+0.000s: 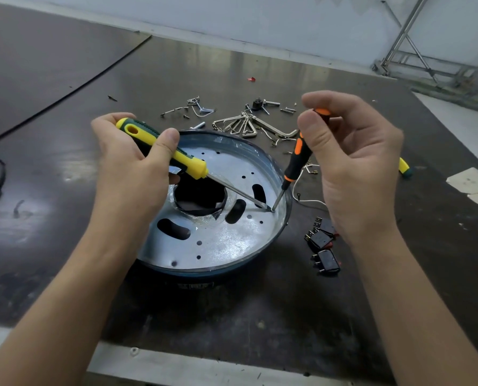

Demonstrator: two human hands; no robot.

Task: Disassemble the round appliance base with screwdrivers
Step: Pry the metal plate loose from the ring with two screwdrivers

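The left hand (129, 174) curls its fingers and thumb round the handle of a yellow-and-green screwdriver (189, 162), held low and slanting down to the right; the right hand (357, 174) pinches the top of an orange-and-black screwdriver (297, 160) between thumb and fingertips, the tool standing steeply with its tip down and to the left; the two metal tips meet at one spot on the floor of the round appliance base (223, 246), close to its right wall. The base lies between and just under the hands, open side up on the dark bench (287, 316), showing a shiny metal plate with a large central hole, oblong slots and small round holes; the left hand hovers over its left rim, the right hand beyond its right edge. Just right of the base lie three black switches (322, 243) and a thin white wire (301, 196); behind it are a hex key set (243, 123) and loose screws and hooks (201, 107); a second yellow handle (404, 167) pokes out behind the right hand; a scrap of paper (474, 183) lies at the far right.
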